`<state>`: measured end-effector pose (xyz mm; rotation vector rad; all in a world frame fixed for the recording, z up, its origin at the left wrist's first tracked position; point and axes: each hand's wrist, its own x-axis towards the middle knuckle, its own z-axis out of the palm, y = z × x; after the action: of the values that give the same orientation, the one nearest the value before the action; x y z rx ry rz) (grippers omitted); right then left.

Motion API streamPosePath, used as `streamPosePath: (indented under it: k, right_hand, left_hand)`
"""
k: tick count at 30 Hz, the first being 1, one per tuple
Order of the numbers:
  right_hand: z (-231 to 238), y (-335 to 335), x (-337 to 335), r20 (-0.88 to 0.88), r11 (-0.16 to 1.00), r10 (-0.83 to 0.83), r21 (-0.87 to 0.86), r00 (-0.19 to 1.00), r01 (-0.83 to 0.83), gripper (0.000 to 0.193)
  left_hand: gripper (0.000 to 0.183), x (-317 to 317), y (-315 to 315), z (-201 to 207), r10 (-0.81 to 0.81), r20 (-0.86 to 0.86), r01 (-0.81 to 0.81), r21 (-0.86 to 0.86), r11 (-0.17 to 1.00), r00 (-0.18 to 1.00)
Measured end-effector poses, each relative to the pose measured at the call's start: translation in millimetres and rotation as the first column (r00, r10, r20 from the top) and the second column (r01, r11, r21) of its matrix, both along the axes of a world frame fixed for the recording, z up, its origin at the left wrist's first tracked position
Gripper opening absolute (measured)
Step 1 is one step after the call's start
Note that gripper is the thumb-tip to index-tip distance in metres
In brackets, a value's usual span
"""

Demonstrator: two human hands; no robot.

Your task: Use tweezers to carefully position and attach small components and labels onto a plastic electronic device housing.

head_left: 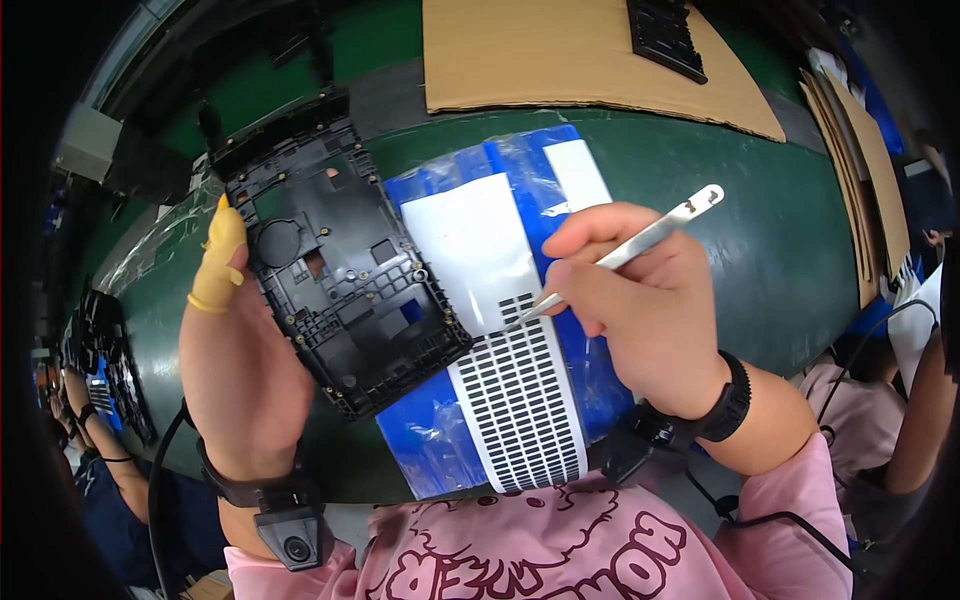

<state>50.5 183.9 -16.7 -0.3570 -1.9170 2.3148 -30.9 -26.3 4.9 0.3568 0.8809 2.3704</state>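
My left hand [240,385], a yellow finger cot on its thumb, holds a black plastic housing [350,255] tilted up by its left side. Ribs, small brass-coloured inserts and several cut-outs mark the housing; most of my left fingers are hidden behind it. In my right hand [655,320] are silver tweezers [652,236], pinched between thumb and fingers. Their tips point down at a white sheet [465,235] with rows of small black stickers, at the edge where the rows thin out. Whether the tips grip a sticker is too small to tell.
Under the sheet lies a blue, film-wrapped board [425,465] on the green table [720,170]. A white strip [577,172] lies on the board. Farther back, brown cardboard [540,60] carries another black part [668,40]. Cardboard sheets [850,190] stand at right; people sit on both sides.
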Motion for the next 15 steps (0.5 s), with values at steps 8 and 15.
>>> streamPosePath:
  k: [8, 15]
  right_hand:
    - [22, -8, 9, -0.065, 0.994, -0.004, -0.112, 0.998, -0.004, 0.018]
    - [17, -16, 11, -0.161, 0.983, 0.131, -0.108, 0.978, -0.149, 0.021]
  left_hand:
    - [0.042, 23, 25, -5, 0.176, 0.156, -0.143, -0.205, 0.968, 0.972]
    - [0.043, 34, 33, -4, 0.133, 0.261, -0.064, -0.256, 0.965, 0.956]
